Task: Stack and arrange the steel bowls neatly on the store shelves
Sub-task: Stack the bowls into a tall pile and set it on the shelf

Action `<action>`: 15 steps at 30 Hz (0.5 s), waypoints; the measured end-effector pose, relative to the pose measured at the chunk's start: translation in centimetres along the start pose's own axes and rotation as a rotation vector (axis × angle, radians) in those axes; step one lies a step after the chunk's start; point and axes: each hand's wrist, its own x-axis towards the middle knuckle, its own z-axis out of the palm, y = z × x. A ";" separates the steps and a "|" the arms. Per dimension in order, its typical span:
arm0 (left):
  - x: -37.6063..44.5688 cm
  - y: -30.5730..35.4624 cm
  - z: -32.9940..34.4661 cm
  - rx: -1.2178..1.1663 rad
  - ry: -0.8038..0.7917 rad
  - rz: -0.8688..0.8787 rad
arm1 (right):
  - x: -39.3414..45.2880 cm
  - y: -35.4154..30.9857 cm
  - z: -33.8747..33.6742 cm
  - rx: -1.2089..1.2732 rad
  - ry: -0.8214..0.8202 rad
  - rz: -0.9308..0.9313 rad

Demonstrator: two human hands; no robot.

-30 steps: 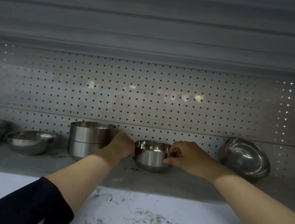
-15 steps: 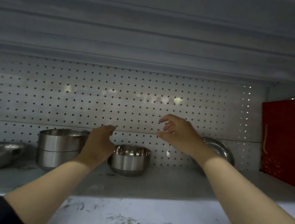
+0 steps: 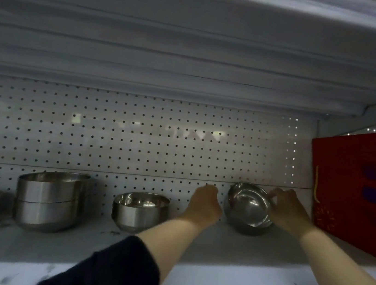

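My right hand [image 3: 289, 213] holds a tipped bowl [image 3: 249, 207] on the dirty white shelf [image 3: 228, 247] by the holey wall [image 3: 134, 139]; my left hand [image 3: 204, 206] is curled, empty.

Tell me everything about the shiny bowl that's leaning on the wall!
The tilted bowl is shiny steel, round and looks empty, with reflections inside. It stands tipped on its edge on the shelf, its opening facing outward, its back against the pegboard wall. The right hand grips its right rim; the left hand is at its left side, contact unclear.
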 end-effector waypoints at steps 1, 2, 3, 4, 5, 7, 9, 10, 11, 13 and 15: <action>0.4 0.0 1.1 -0.007 -0.021 -0.046 | 0.1 0.5 0.1 -0.037 -0.012 0.007; 0.8 -0.1 1.9 -0.026 -0.046 -0.081 | 0.2 0.8 0.1 -0.067 -0.025 0.005; 1.1 -0.1 2.7 -0.048 -0.073 -0.101 | 0.2 1.1 0.2 -0.085 -0.051 -0.003; 1.3 -0.2 3.2 -0.061 -0.102 -0.104 | 0.2 1.5 0.4 -0.106 -0.092 -0.019; 1.3 -0.2 3.6 -0.062 -0.131 -0.099 | 0.1 1.7 0.6 -0.142 -0.146 -0.042; 1.3 -0.2 4.0 -0.061 -0.170 -0.086 | -0.3 1.7 0.9 -0.214 -0.244 -0.064; 1.4 -0.5 4.4 -0.120 -0.205 -0.085 | -0.5 1.4 0.7 -0.218 -0.270 -0.053; 1.5 -0.5 4.6 -0.166 -0.216 -0.096 | -0.5 1.2 0.6 -0.205 -0.262 -0.047; 1.5 -0.6 4.8 -0.209 -0.221 -0.117 | -0.6 1.0 0.3 -0.197 -0.258 -0.048; 1.6 -0.7 4.9 -0.276 -0.220 -0.159 | -0.8 0.6 0.1 -0.187 -0.272 -0.072; 1.7 -0.7 5.0 -0.323 -0.203 -0.188 | -0.9 0.6 0.0 -0.179 -0.272 -0.108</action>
